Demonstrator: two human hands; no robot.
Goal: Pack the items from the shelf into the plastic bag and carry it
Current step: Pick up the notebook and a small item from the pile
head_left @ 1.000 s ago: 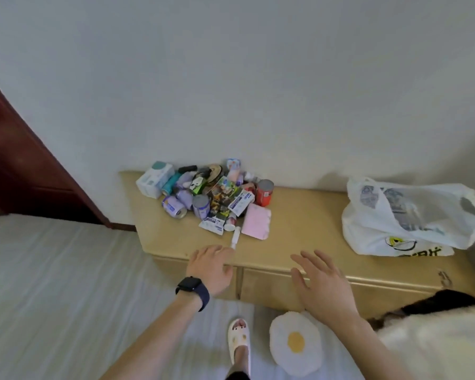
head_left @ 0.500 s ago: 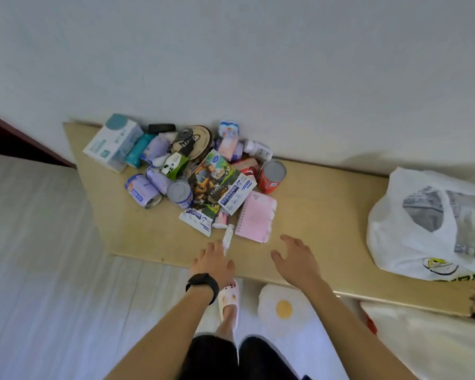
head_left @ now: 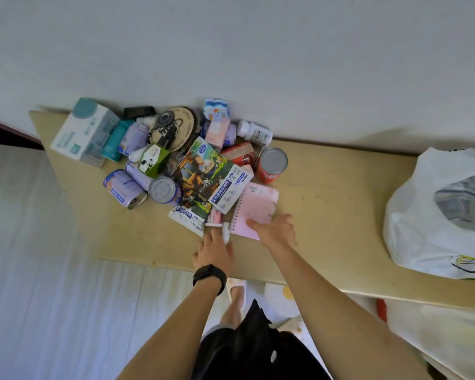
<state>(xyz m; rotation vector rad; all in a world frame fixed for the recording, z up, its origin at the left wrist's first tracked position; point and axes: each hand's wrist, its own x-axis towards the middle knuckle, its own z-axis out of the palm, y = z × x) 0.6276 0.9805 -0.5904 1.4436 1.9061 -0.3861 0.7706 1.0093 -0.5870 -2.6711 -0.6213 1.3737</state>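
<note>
1. At the shelf's (head_left: 327, 215) front edge, the left hand (head_left: 214, 250) lies open, fingers just beside a white tube (head_left: 226, 232).
2. The right hand (head_left: 274, 231), open, rests on a pink notebook (head_left: 255, 207).
3. The pile (head_left: 203, 174) lies just behind.
4. The bag (head_left: 436, 215) sits well apart, right.

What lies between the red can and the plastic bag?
Nothing: in the head view only bare shelf top separates the red can from the plastic bag.
</note>
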